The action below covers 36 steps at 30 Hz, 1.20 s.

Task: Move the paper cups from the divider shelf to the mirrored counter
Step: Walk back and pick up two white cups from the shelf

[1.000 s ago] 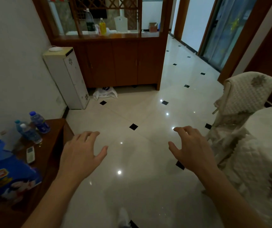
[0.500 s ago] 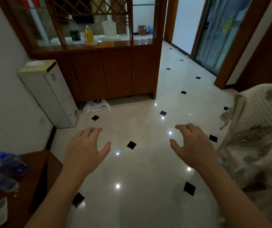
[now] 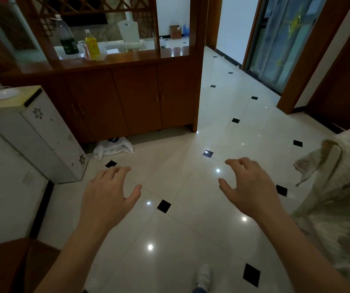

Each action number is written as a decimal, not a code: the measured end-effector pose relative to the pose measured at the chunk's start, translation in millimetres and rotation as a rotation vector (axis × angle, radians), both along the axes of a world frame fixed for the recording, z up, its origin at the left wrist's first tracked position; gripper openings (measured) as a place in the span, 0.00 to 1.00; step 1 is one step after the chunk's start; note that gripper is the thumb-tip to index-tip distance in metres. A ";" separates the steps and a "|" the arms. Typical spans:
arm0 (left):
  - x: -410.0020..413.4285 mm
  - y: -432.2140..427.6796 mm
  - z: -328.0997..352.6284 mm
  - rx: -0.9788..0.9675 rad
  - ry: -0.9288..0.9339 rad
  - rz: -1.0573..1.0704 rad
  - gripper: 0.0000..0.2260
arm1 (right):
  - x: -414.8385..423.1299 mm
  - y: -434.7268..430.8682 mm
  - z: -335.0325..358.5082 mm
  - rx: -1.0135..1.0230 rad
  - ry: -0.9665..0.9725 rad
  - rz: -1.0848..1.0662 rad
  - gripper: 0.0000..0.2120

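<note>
Paper cups: not made out for certain; prob. among white clutter by the yellow plastic bottle (image 3: 91,44) on the glossy brown wooden divider shelf (image 3: 140,55), well ahead. The left hand (image 3: 106,193) and right hand (image 3: 252,187), 2 in all, have fingers loosely spread and hold nothing. Handling, est.: light, thin-walled, crushable; grip gently at sides, below rim.

Glossy polished floor tiles (image 3: 191,240); varnished wood divider cabinet (image 3: 136,98); quilted cloth chair cover (image 3: 343,187); clear plastic bottles (image 3: 66,37).
</note>
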<state>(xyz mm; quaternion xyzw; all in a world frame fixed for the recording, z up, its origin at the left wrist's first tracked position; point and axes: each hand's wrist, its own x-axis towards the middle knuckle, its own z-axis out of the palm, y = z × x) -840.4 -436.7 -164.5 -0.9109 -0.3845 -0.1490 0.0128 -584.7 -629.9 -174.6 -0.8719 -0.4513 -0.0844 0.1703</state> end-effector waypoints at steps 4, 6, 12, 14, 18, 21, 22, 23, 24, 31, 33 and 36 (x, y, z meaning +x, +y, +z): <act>70.5 53.5 -0.5 0.020 0.001 0.041 0.26 | 75.6 48.3 5.2 -0.007 0.011 0.002 0.24; 105.4 76.9 0.9 0.012 -0.008 0.070 0.27 | 111.7 71.4 9.1 0.002 0.010 0.017 0.22; 197.0 138.6 6.5 0.009 0.007 0.103 0.26 | 205.7 137.3 18.3 0.017 0.013 0.025 0.23; 220.6 156.4 8.8 0.001 -0.013 0.105 0.26 | 230.3 156.7 18.7 0.010 0.003 0.023 0.23; 267.6 197.7 9.5 0.000 0.004 0.084 0.27 | 274.0 198.6 14.2 -0.001 0.017 0.018 0.22; 300.8 238.2 2.9 -0.012 -0.016 0.076 0.25 | 305.0 237.1 8.3 0.001 0.016 0.019 0.23; 312.1 253.2 1.0 -0.017 -0.023 0.078 0.24 | 315.1 252.0 6.9 0.002 0.018 0.019 0.23; 323.2 268.7 -0.5 -0.017 -0.024 0.082 0.25 | 325.3 267.8 6.4 0.003 0.018 0.021 0.23; 334.9 285.6 -1.6 -0.012 -0.024 0.086 0.25 | 335.9 285.2 6.7 0.002 0.015 0.023 0.23; 414.3 417.9 -1.0 -0.016 -0.029 0.068 0.25 | 413.9 414.4 20.0 -0.001 -0.013 -0.001 0.23; 436.0 454.1 1.8 0.000 -0.035 0.053 0.25 | 434.2 448.0 24.3 0.002 -0.016 -0.016 0.24; 468.0 502.1 7.6 0.020 -0.032 0.026 0.25 | 459.7 490.8 25.0 0.014 -0.007 -0.023 0.23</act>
